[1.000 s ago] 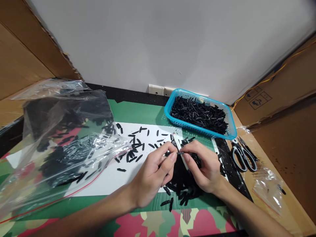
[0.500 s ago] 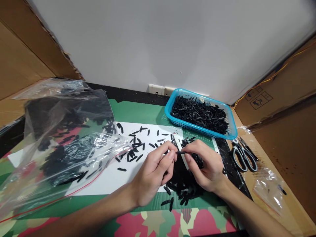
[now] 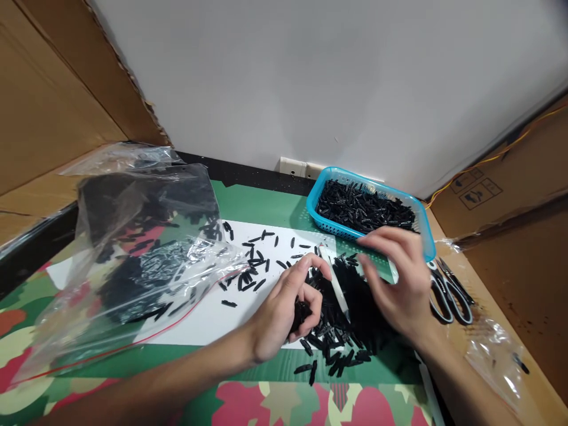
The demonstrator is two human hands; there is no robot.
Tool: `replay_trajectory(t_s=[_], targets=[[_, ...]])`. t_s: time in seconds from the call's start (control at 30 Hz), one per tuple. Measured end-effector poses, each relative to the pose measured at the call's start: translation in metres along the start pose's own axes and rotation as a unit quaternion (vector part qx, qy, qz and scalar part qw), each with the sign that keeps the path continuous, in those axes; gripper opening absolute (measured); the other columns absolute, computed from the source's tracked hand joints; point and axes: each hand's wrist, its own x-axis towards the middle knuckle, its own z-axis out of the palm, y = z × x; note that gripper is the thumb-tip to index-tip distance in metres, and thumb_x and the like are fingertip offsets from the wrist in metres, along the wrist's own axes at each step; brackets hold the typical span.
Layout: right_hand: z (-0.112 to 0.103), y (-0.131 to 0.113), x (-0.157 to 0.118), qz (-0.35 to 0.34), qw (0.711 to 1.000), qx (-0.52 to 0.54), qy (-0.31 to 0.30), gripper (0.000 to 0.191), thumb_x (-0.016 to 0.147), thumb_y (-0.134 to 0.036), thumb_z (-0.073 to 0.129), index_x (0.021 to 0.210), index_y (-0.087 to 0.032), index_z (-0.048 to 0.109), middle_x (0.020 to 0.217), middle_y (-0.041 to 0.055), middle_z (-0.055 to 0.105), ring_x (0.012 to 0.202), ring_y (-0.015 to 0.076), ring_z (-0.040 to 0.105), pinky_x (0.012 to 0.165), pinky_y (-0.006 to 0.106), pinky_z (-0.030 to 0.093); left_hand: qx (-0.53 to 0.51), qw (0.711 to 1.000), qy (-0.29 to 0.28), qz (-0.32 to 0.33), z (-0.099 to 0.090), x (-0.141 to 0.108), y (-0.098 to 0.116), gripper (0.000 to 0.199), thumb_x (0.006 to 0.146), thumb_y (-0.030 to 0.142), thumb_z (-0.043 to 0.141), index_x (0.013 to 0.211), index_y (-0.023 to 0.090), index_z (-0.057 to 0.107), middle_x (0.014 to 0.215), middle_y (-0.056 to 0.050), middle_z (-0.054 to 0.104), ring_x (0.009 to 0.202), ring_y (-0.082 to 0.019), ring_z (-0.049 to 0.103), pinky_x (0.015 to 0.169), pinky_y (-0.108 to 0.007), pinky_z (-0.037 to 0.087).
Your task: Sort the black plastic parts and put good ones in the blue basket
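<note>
My left hand (image 3: 288, 305) is over the right end of the white paper (image 3: 199, 322), with its lower fingers curled round some short black strips (image 3: 300, 315). Its index finger and thumb hold nothing that I can see. My right hand (image 3: 402, 275) is raised at the near edge of the blue basket (image 3: 331, 225), fingers apart and nothing visible between them. Between the hands, a slim white tool (image 3: 335, 284) lies slanted on a pile of black strips (image 3: 331, 337). More such strips fill the basket.
At left lies a clear zip bag (image 3: 146, 266) holding black strips. Several loose strips (image 3: 255, 260) are scattered on the paper. To the right are scissors (image 3: 448, 296) and a small plastic bag (image 3: 494, 355). A wall (image 3: 266, 77) and cardboard (image 3: 515, 225) border the table.
My hands have parted; earlier they met at a thin black strip. My right hand has moved right towards the basket, its fingers opening. The view has shifted slightly.
</note>
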Motion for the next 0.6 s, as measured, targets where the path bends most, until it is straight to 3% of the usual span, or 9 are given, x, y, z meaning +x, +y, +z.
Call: replay_trajectory(t_s=[0.07,0.13,0.23,0.6], targets=[[0.008,-0.020,-0.007,-0.040,0.984,0.131,-0.118,0.029,0.100,-0.009,0.067,0.124,-0.025,0.068,0.115,0.0096,0.068,0.109,0.0271,0.062,0.092,0.044,0.055,0.013,1.000,0.004,-0.004,0.001,0.000,-0.002,0.051,0.107,0.072,0.025,0.115,0.027,0.049,0.049,0.010,0.045,0.036,-0.009,0.030,0.035,-0.014,0.023],[0.015,-0.034,-0.014,-0.042,0.968,0.182,-0.169,0.023,0.101,-0.011,0.068,0.120,-0.024,0.070,0.117,0.0087,0.069,0.113,0.0269,0.059,0.098,0.045,0.054,0.014,1.000,0.005,0.001,0.002,0.000,-0.004,0.050,0.107,0.071,0.030,0.114,0.026,0.050,0.052,0.011,0.042,0.038,-0.008,0.032,0.036,-0.015,0.025],[0.020,-0.040,-0.018,-0.023,0.963,0.196,-0.181,0.015,0.101,-0.014,0.070,0.113,-0.023,0.072,0.125,0.0085,0.069,0.120,0.0276,0.054,0.106,0.048,0.051,0.002,1.000,0.009,0.003,0.004,0.000,-0.003,0.048,0.108,0.069,0.035,0.115,0.024,0.051,0.056,0.011,0.039,0.039,-0.007,0.034,0.036,-0.015,0.025],[0.021,-0.039,-0.021,0.017,0.951,0.210,-0.227,0.010,0.104,-0.016,0.064,0.109,-0.024,0.067,0.131,0.0079,0.065,0.126,0.0273,0.051,0.109,0.047,0.049,0.011,1.000,0.029,-0.002,0.003,0.002,-0.005,0.045,0.109,0.067,0.037,0.113,0.023,0.048,0.055,0.012,0.038,0.041,-0.007,0.035,0.037,-0.015,0.027]])
